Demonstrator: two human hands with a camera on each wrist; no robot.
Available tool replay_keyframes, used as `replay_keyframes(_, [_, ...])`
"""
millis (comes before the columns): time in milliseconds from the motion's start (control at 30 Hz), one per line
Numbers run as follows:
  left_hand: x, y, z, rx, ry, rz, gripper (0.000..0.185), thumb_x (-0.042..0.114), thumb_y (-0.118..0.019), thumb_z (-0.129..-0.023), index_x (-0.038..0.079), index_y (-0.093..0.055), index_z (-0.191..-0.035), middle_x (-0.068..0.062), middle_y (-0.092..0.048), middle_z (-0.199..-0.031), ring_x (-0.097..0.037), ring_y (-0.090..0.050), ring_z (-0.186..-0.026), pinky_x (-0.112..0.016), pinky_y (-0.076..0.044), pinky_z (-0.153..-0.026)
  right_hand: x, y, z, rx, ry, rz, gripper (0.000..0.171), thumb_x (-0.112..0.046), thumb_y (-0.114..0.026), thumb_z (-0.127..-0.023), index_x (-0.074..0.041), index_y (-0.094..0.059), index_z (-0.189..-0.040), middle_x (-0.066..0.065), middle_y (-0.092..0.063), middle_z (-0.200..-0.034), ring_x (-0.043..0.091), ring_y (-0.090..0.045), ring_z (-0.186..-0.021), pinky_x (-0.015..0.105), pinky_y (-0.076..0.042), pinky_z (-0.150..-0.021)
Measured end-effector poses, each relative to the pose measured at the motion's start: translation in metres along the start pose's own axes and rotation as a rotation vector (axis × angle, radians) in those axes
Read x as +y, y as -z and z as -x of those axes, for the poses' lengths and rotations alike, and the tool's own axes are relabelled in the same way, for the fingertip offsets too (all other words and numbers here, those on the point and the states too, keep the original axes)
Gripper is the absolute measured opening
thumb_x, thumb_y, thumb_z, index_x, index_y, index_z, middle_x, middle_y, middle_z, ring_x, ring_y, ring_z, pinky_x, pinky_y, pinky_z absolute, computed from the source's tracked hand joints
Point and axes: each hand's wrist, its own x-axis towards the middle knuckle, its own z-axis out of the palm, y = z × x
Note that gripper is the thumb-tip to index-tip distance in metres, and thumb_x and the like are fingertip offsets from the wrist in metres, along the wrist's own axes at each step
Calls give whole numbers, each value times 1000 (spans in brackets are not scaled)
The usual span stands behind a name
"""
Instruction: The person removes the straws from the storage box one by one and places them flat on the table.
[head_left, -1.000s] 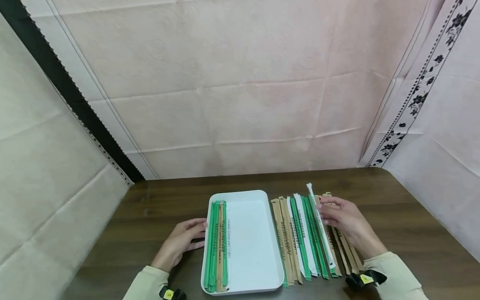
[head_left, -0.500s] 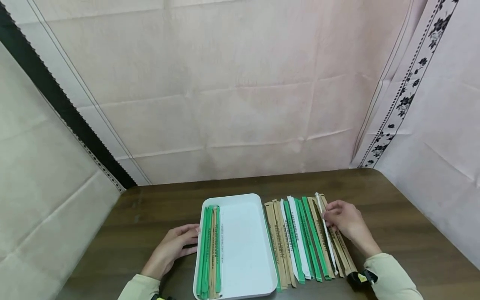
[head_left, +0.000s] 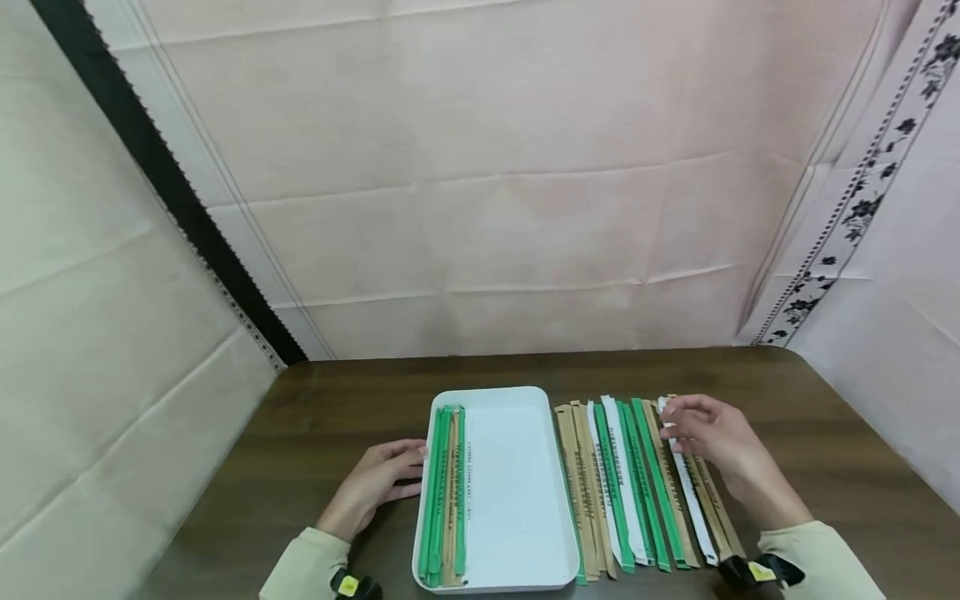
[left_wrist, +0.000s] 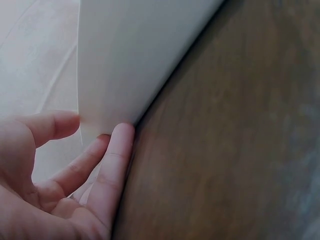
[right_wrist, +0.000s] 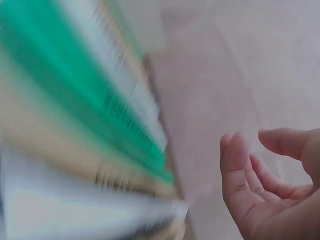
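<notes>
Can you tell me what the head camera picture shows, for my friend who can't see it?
A person's right hand touches the far end of a white paper-wrapped stick in a row of green, brown and white wrapped sticks on a dark wooden table. Their left hand rests against a white tray holding a few more sticks.

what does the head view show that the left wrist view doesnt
Only the head view shows the right hand at the far ends of the wrapped chopsticks lying on the table, and the few wrapped pairs inside the tray. Only the left wrist view shows the fingers close up against the tray's outer wall. Both show the left hand touching the white tray.
</notes>
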Motion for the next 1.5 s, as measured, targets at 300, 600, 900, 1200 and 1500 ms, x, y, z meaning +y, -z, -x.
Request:
replay_keyframes(300, [-3,-13,-4,11,-12,10,53,30,-70,-101,-5,-61,-140,-14,-74,-117,-23,-73,-101,-40,-65,-85,-44,-85,7,-147,-11,-276,43,-13,-61,-108,8,-43,-141,12,-68,-123,24,-71,-114,38,-59,-100])
replay_keyframes(600, [-4,-14,-5,22,-7,6,51,27,-71,-99,-5,-63,-138,-15,-74,-117,-22,-73,-100,-39,-65,-84,-52,-180,-8,-209,-179,-205,33,-12,-66,-104,6,-58,-130,23,-67,-124,32,-74,-106,41,-63,-91])
replay_keyframes(900, [-1,-12,-3,15,-6,3,51,26,-70,-99,-6,-63,-138,-16,-73,-119,-22,-73,-101,-39,-65,-85,-56,-221,-20,-310,-266,-61,41,-14,-74,-99,5,-55,-131,22,-70,-112,27,-77,-89,38,-65,-80])
replay_keyframes(1200, [3,-9,-3,17,-12,-1,49,24,-69,-99,-6,-64,-137,-16,-72,-119,-22,-73,-100,-38,-64,-86,-62,-245,-25,-283,-240,14,29,-6,-74,-98,1,-55,-118,17,-71,-93,22,-70,-72,31,-63,-67])
replay_keyframes(1500, [3,-4,-1,18,-8,-3,48,24,-69,-99,-5,-64,-137,-17,-72,-121,-22,-73,-101,-39,-64,-86,-58,-252,-30,-274,-161,56,28,-4,-73,-97,2,-55,-117,16,-70,-85,20,-68,-62,30,-62,-60])
